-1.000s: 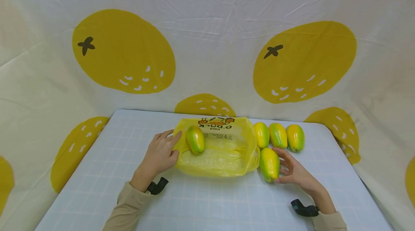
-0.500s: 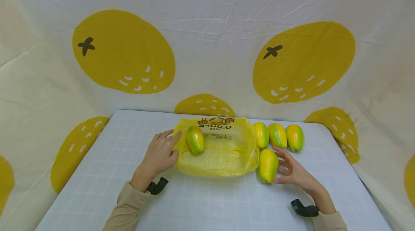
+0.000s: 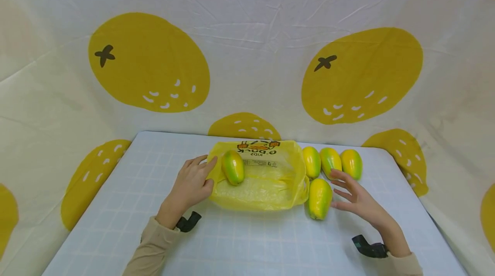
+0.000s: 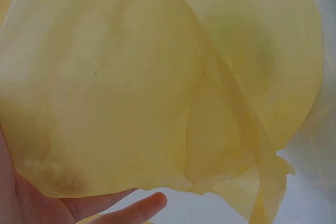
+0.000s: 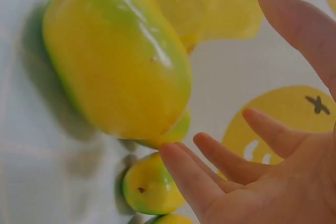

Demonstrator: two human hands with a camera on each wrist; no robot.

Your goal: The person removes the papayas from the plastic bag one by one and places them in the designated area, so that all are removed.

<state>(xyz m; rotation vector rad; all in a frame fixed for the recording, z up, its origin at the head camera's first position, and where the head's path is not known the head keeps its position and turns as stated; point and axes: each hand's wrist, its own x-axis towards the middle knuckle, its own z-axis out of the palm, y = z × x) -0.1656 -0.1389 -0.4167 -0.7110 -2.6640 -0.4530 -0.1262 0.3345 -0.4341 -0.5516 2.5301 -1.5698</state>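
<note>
My left hand (image 3: 191, 185) is at the left side of a yellow plastic bag (image 3: 267, 190), its fingertips at the bag's edge. In the left wrist view the bag's film (image 4: 121, 98) spreads over the palm, and two fingers (image 4: 139, 207) stretch out below its edge. One yellow-green papaya (image 3: 233, 167) lies in the left part of the bag. Just right of the bag, another papaya (image 3: 319, 199) rests on the table. My right hand (image 3: 357, 198) hovers beside it with fingers spread, holding nothing; the right wrist view shows a gap between this papaya (image 5: 118, 59) and the fingers.
Behind the nearer papaya, three more papayas (image 3: 331, 162) stand in a row at the bag's right side. They lie on a pale checked table (image 3: 263, 246). A white cloth with large yellow fruit prints (image 3: 255, 65) hangs behind the table.
My right hand has let go of the front papaya and drawn away to the right, fingers spreading. That papaya has shifted slightly left, toward the bag. The left hand stays put.
</note>
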